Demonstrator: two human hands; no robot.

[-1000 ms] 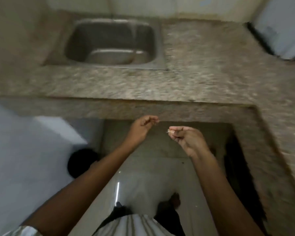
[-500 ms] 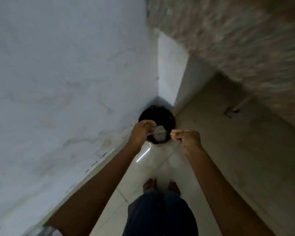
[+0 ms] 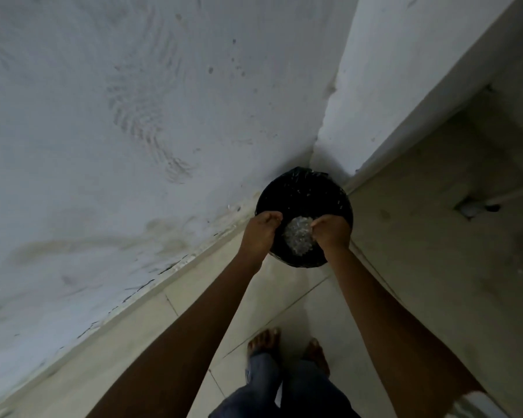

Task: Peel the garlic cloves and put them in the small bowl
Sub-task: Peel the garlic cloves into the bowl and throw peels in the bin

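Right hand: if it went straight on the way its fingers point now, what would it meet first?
Most likely the pale scraps in the black bin: the right hand points down over its opening, though depth is hard to judge.

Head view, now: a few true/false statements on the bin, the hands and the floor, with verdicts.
1. The left hand and the right hand are both over the black bin. True.
2. The bin stands on the floor against the wall, in a corner. True.
3. The bin is empty. False: pale crumpled scraps lie inside it.
4. The person wears shoes. False: the feet are bare.
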